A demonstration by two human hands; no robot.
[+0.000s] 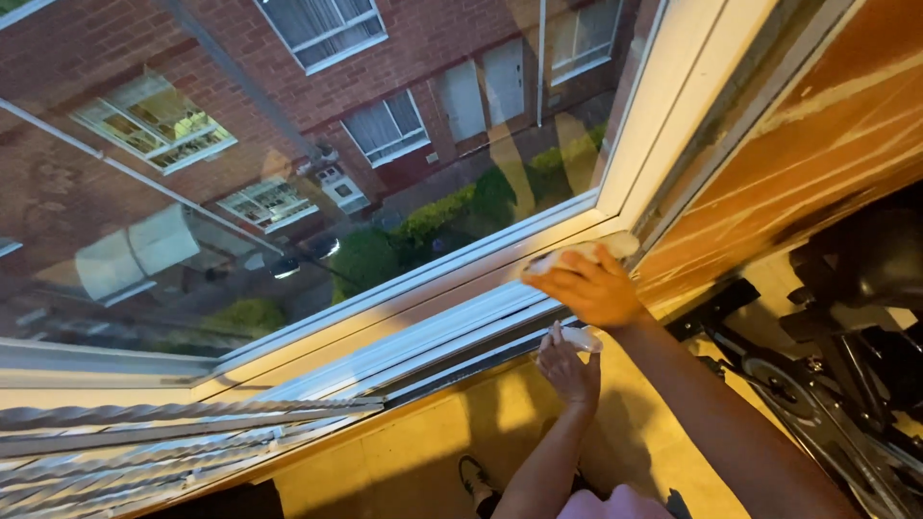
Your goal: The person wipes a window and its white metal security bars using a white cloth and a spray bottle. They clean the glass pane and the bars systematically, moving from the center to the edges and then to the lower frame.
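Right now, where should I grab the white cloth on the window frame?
Take the white cloth by its bare end near the frame's corner, coming from above on the room side. The right hand presses down on the other end, and the cloth lies flat along the window frame, so only that end is free for a pinch grip.

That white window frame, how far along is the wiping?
In hand: the right hand presses a white cloth on the window frame near its corner. The left hand holds something small and white below. The pictures cannot show which parts are already wiped; the rest of the frame stretches away leftward.
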